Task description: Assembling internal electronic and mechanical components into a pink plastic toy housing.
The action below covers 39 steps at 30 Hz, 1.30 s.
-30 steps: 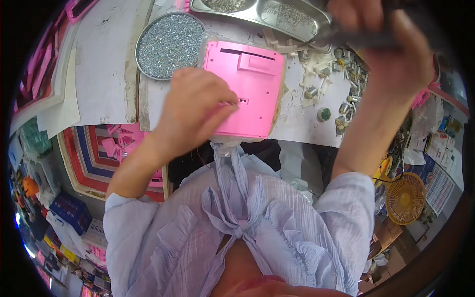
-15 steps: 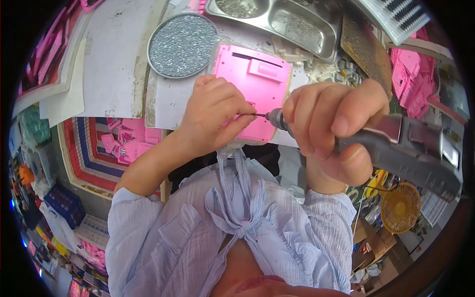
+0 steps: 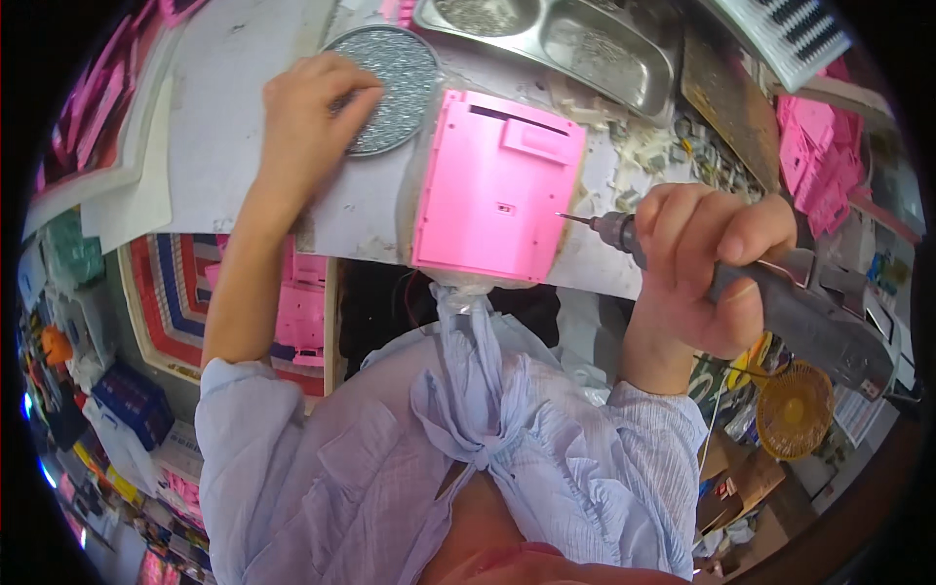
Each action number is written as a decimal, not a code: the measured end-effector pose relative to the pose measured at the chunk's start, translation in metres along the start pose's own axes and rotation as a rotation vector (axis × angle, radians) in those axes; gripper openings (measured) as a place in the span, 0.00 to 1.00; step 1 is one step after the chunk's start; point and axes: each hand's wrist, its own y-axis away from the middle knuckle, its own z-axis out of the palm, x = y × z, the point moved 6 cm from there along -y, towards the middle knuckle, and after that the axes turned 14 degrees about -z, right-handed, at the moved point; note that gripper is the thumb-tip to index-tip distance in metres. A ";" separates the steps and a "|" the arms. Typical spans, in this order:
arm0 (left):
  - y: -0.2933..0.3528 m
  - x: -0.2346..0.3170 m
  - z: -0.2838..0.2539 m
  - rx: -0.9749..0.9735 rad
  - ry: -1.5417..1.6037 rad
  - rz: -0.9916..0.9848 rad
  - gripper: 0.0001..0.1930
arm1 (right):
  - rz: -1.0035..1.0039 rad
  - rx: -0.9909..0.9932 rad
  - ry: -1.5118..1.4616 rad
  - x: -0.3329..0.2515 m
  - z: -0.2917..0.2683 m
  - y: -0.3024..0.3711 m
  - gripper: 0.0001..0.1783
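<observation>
My right hand [image 3: 707,263] is wrapped around a dark electric screwdriver [image 3: 824,317]. Its thin bit points left, over the right edge of a flat pink plastic panel [image 3: 483,180]. The panel lies on the white work surface in front of me, with a raised block near its far edge and a small slot in the middle. My left hand [image 3: 312,122] is over the left rim of a round tray of small silvery screws [image 3: 405,83]. Its fingers are bent, thumb close to the forefinger; whatever is between them, if anything, is hidden.
A metal compartment tray [image 3: 595,58] stands at the back, with small parts in it. Pale and grey small pieces [image 3: 653,146] are scattered right of the panel. More pink parts [image 3: 819,146] are piled at the far right, and others lie in a striped-lined box [image 3: 175,302] at lower left.
My left hand has left the screwdriver's tip and moved left and away to the screw tray. My right hand has drawn the screwdriver back to the right. The view has shifted slightly.
</observation>
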 end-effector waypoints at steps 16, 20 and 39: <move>0.014 0.052 0.003 -0.163 0.222 0.032 0.05 | 0.030 0.177 -0.165 -0.022 -0.022 0.041 0.17; 0.052 0.125 0.039 -0.420 0.275 0.455 0.06 | 0.045 0.136 -0.236 -0.023 -0.015 0.051 0.16; 0.061 0.120 0.065 -0.456 0.251 0.601 0.07 | -0.001 -0.226 0.094 -0.005 0.025 0.073 0.14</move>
